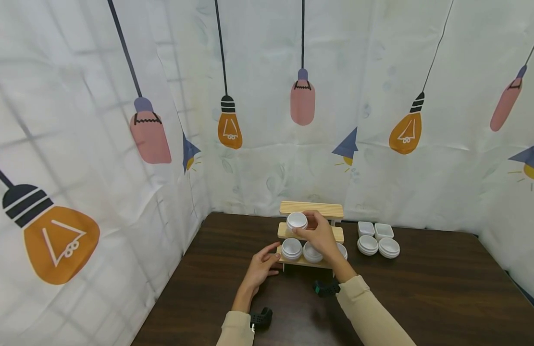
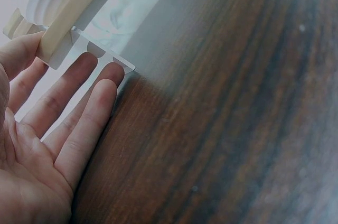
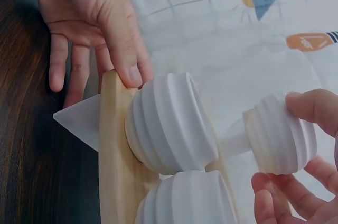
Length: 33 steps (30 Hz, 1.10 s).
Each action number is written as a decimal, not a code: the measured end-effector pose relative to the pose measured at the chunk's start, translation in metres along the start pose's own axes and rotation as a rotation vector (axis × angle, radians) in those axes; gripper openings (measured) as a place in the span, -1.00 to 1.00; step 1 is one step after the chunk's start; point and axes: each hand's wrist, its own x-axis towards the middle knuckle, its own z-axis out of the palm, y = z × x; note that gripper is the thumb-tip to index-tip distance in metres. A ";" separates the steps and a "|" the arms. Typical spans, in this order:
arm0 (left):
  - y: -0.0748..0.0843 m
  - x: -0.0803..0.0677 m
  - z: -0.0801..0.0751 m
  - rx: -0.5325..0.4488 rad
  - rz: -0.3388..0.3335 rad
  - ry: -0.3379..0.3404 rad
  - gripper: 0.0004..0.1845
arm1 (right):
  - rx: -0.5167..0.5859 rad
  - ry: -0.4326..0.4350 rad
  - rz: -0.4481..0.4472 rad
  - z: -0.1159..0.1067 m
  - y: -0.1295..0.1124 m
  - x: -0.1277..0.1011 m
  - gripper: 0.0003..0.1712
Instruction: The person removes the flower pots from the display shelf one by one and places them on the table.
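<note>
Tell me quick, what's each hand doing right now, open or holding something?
Left hand: open, thumb touching the end of the bottom wooden shelf.
Right hand: closed, holding a white ribbed cup between thumb and fingers.

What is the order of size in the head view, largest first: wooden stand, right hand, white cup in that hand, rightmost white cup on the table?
1. Wooden stand
2. Right hand
3. Held cup and rightmost cup: they look alike, so unranked.
</note>
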 end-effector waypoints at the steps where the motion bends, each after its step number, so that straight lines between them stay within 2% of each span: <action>1: 0.000 0.000 0.000 -0.001 -0.001 -0.001 -0.48 | 0.003 0.000 0.002 0.000 0.000 0.000 -0.35; 18: 0.002 0.000 0.000 0.010 -0.015 0.010 -0.49 | 0.079 0.015 0.055 -0.011 0.000 -0.008 -0.32; 33: 0.002 0.001 0.000 0.012 -0.018 0.017 -0.49 | 0.072 0.037 0.066 -0.019 0.000 -0.015 -0.32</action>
